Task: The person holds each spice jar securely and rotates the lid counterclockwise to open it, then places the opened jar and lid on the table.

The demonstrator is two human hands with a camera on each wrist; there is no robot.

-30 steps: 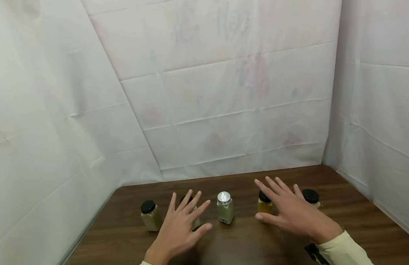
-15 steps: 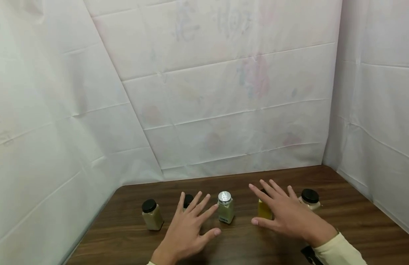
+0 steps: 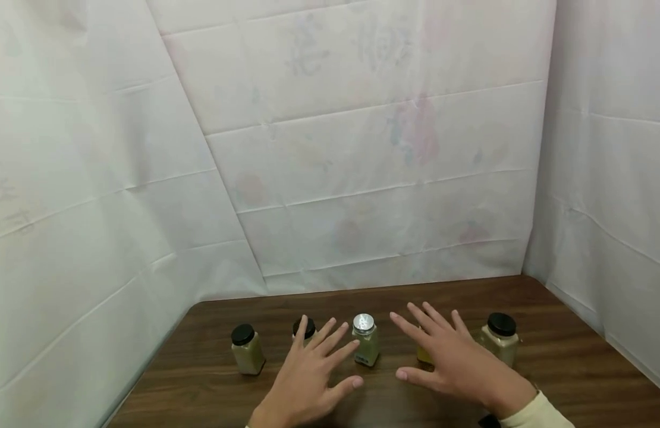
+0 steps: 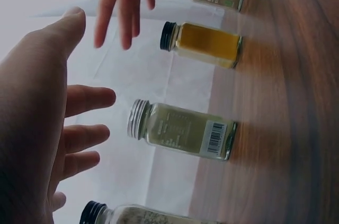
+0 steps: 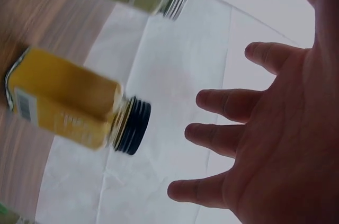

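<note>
My left hand (image 3: pixel 311 374) hovers with fingers spread in front of a black-capped spice jar (image 3: pixel 304 327), hiding most of it. Between the two hands stands a silver-capped jar of green powder (image 3: pixel 366 345), upright and untouched. Over on the right, my right hand (image 3: pixel 453 359) is held in the air, fingers apart, covering most of a yellow-powder jar (image 3: pixel 424 355). The right wrist view shows that yellow jar's black cap (image 5: pixel 133 126) apart from the fingers. Neither hand holds anything.
A black-capped jar of tan powder (image 3: pixel 248 351) stands at the left end of the row, and another pale one (image 3: pixel 499 339) at the right end. All are on a brown wood-grain table (image 3: pixel 201 386). White sheeting (image 3: pixel 373 178) hangs behind and at both sides.
Both hands have drawn a little closer together, the left moving right and the right moving left. More of the far-right jar now shows, and less of the yellow one. The jars stay in place.
</note>
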